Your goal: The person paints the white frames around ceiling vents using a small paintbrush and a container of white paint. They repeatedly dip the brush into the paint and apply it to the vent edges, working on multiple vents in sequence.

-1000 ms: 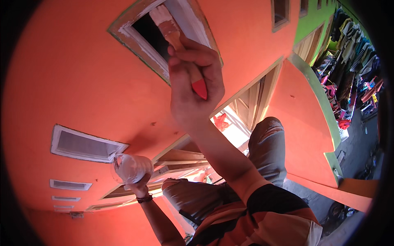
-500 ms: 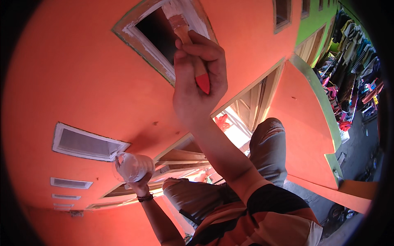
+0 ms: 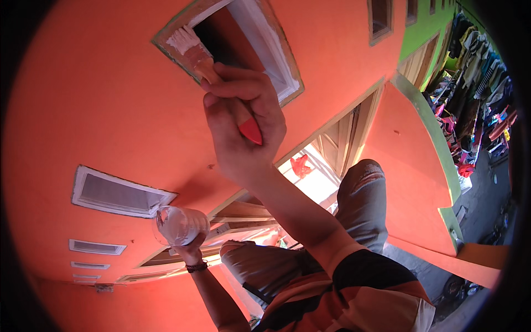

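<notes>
My right hand [image 3: 246,119] is closed round the wooden handle of a paintbrush [image 3: 206,65], its red tip sticking out by the palm. White paint coats the bristles, which lie against the left side of a small window frame [image 3: 176,53] in the orange wall. That frame is partly white and partly brown; the right inner side looks white. Lower left, my left hand [image 3: 191,250] holds up a clear plastic container [image 3: 181,226] with white paint inside. Its fingers are partly hidden behind the container.
More small white-framed vents [image 3: 119,191] run along the orange wall [image 3: 99,122] at left. Below my arms are a wooden door and window frames [image 3: 345,133]. A curved orange parapet with a green edge [image 3: 428,122] stands at right, with hanging clothes [image 3: 481,72] beyond.
My right hand has moved left and slightly down with the paintbrush. The bristles have gone from the frame's upper part to its left side. My left hand stays nearly still.
</notes>
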Available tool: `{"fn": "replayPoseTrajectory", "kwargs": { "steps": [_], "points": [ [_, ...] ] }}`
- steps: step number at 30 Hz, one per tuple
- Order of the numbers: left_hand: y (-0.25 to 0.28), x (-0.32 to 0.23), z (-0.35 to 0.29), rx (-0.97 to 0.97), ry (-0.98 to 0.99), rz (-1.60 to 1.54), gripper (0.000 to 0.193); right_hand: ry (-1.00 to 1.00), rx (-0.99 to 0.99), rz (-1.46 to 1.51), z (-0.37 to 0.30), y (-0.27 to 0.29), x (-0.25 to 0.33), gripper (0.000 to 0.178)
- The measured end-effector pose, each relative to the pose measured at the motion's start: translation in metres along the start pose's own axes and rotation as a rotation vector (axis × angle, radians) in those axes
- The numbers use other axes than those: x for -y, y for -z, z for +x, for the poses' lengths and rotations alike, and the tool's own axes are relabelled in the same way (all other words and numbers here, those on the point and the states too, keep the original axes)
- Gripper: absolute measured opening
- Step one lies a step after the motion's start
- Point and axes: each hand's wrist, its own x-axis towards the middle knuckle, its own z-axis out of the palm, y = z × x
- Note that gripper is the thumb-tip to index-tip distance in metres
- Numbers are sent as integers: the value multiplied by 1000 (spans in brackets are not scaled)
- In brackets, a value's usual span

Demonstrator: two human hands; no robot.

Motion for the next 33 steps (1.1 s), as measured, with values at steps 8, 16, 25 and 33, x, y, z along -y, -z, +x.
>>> {"fn": "replayPoseTrajectory", "kwargs": {
  "steps": [8, 16, 25, 33],
  "points": [
    [-8, -10, -1, 24, 59, 36, 118, -42, 0, 0, 10, 0, -9, 13],
    [-4, -7, -2, 22, -9, 3, 98, -142, -96, 108, 10, 3, 5, 15],
    [-8, -10, -2, 48, -22, -70, 95, -122, -144, 97, 10, 8, 5, 16],
    [-4, -5, -3, 9, 63, -2, 119, -137, -97, 131, 8, 4, 10, 14]
  ]
}}
